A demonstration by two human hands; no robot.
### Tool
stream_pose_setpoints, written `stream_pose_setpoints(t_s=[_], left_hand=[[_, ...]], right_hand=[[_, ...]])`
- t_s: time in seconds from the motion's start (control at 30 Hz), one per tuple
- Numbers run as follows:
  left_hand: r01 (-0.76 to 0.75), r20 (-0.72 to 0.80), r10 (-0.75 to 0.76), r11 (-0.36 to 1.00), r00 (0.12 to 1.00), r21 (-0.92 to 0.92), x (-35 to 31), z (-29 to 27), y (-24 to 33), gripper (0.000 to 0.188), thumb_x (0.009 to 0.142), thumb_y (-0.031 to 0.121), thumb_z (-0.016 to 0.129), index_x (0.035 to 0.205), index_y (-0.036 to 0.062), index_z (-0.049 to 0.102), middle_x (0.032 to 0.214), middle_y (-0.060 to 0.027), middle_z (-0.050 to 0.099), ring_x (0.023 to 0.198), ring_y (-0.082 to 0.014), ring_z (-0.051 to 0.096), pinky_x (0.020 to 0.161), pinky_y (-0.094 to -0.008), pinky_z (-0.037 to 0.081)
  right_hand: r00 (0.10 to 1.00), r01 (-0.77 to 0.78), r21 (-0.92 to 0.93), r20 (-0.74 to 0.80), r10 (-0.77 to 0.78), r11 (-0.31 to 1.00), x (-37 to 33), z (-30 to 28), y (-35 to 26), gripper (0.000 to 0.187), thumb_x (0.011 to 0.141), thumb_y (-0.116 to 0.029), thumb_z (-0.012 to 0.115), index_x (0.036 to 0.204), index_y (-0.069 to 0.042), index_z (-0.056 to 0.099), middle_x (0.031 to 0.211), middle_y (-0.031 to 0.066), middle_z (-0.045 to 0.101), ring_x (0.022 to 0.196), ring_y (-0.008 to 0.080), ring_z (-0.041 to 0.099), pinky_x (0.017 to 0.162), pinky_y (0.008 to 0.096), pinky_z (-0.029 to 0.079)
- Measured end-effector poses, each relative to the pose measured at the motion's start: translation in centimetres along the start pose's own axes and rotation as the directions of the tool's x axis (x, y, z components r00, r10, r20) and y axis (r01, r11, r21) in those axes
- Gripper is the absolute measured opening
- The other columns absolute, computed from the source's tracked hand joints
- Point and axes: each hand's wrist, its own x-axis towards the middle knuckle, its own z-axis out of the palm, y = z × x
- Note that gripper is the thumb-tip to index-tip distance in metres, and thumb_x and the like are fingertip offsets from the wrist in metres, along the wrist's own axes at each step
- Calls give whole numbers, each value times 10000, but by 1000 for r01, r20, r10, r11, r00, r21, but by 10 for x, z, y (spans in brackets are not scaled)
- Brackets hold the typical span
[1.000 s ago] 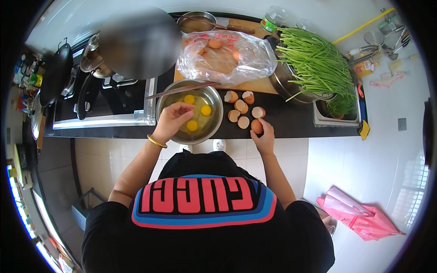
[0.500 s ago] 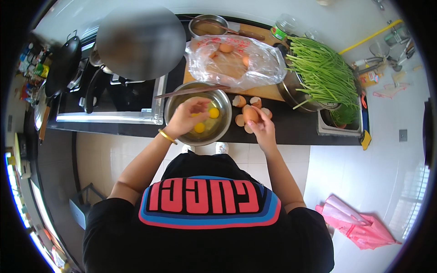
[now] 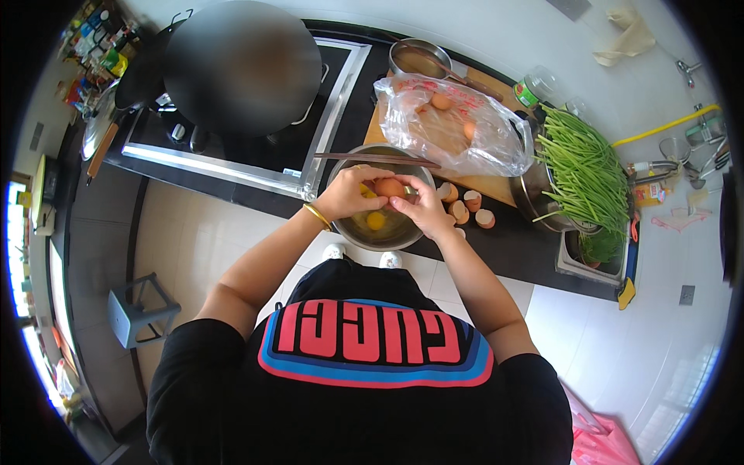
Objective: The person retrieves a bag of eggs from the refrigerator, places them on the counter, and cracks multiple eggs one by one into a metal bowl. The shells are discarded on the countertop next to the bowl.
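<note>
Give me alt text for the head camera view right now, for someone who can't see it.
A person's left hand and right hand hold a brown egg over a metal bowl containing yolks, with chopsticks across it. Broken eggshells lie to the right, near a clear bag of eggs. Farther right are green stalks; a stove is left.

Place is IDed as a kitchen by hob [image 3: 213, 168] set in blk counter [image 3: 511, 252]. Btls [image 3: 112, 46] are grouped at far L, utensils [image 3: 696, 184] are hung on R wall [image 3: 686, 260], greens [image 3: 581, 164] are piled nr counter's R end.
</note>
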Motion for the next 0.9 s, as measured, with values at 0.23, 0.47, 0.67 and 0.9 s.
stream_pose_setpoints(t_s=[0.23, 0.47, 0.67, 0.9], left_hand=[[11, -113, 3, 992, 994, 128, -7, 1, -1, 469, 673, 152, 756, 1103, 7, 639, 962, -160, 671, 836, -252, 660, 785, -310, 524], [-17, -150, 64, 956, 987, 293, -10, 11, -4, 491, 644, 153, 728, 1101, -3, 639, 845, -187, 647, 749, -313, 639, 716, -342, 516], [-70, -131, 112, 955, 985, 289, -11, 11, -5, 467, 654, 129, 704, 1099, 1, 639, 863, -189, 641, 757, -318, 637, 721, -348, 515], [-260, 50, 294, 739, 954, 621, -12, -7, -5, 519, 671, 212, 704, 1172, 107, 618, 962, -87, 651, 933, -229, 631, 998, -531, 338]], right_hand=[[967, 230, -415, -5, -255, 880, 6, 9, 9, 481, 809, -49, 659, 1256, 42, 504, 1048, 98, 570, 862, 143, 610, 749, 250, 511], [928, 288, -649, 8, -372, 704, 7, 15, 9, 490, 756, -28, 657, 1228, 29, 535, 999, 157, 581, 806, 247, 623, 717, 295, 508], [903, 355, -701, 84, -422, 619, 2, 11, 4, 494, 749, -31, 651, 1225, 27, 531, 1024, 160, 576, 820, 275, 617, 713, 307, 505], [838, 467, -832, 309, -450, 299, -4, 4, -17, 513, 717, -35, 654, 1215, -4, 533, 1049, 126, 565, 867, 276, 604, 749, 341, 510]])
